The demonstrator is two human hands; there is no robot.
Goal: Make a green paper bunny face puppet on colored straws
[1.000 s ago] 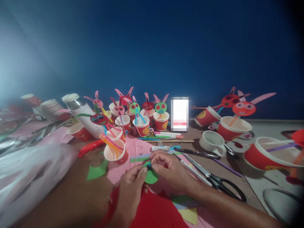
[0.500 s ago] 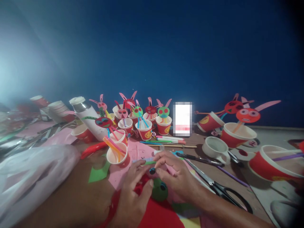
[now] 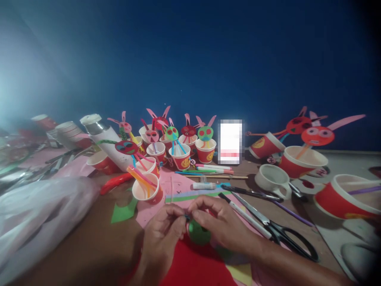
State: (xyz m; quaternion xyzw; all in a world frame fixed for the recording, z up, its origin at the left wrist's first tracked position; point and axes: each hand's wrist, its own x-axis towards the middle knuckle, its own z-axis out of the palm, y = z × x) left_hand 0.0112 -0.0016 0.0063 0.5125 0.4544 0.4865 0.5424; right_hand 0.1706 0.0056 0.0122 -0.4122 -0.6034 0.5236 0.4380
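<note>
My left hand [image 3: 162,242] and my right hand [image 3: 217,224] meet low in the middle, fingertips pinched together over a green paper circle [image 3: 199,233]. A tiny dark piece sits between the fingertips at the circle's upper edge. The circle lies on a red paper sheet [image 3: 196,266] over pink paper [image 3: 175,190]. Both hands are closed in a pinch.
Black scissors [image 3: 279,232], a white marker [image 3: 244,214] and a glue stick [image 3: 204,185] lie right of my hands. Several red paper cups with paper rabbit faces on straws [image 3: 181,153] stand behind. A white mug [image 3: 272,180], more cups [image 3: 342,196], a thermos [image 3: 107,145] and a plastic bag [image 3: 38,214].
My fingers have closed back together on the green circle's top edge. Half a second ago the right hand held a small dark dot above the circle.
</note>
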